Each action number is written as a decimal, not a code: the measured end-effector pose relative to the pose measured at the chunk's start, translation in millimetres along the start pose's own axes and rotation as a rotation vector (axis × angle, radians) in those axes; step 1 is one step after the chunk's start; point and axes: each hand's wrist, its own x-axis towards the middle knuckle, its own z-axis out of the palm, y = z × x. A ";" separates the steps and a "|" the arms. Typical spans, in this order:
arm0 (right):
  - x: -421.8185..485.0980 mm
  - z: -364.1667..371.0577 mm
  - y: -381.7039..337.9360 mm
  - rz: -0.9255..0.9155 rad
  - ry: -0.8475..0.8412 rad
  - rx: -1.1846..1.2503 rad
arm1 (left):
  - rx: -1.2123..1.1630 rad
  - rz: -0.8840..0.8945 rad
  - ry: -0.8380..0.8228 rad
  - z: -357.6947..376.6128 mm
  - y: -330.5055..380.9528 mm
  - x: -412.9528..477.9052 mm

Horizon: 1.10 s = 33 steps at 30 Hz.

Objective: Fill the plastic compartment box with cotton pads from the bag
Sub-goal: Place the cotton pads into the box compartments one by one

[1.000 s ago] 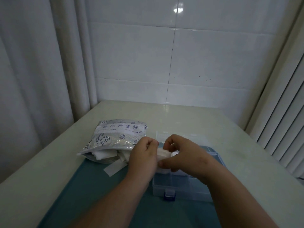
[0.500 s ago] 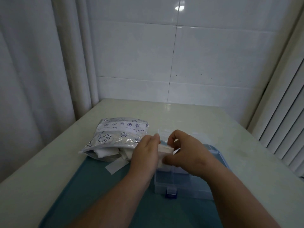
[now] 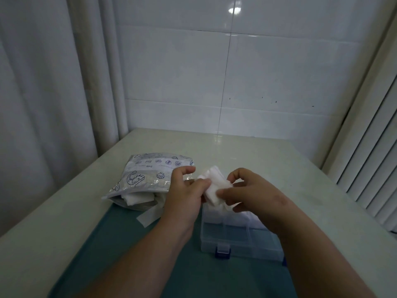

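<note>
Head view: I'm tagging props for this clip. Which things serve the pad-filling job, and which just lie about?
In the job: cotton pads, pinched by the left hand and right hand; plastic compartment box; bag.
Lying about: teal mat; table; white strip by the bag; curtain; blinds.

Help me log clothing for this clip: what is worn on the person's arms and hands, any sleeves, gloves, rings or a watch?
Nothing worn shows. The left hand and right hand have no gloves or rings that I can make out. The left forearm and right forearm are uncovered to the frame's edge: no sleeve, watch or bracelet in view.
</note>
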 end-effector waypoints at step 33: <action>8.8 -82.4 20.6 0.204 0.344 -0.458 | 0.673 0.089 -0.346 98.5 -5.2 6.6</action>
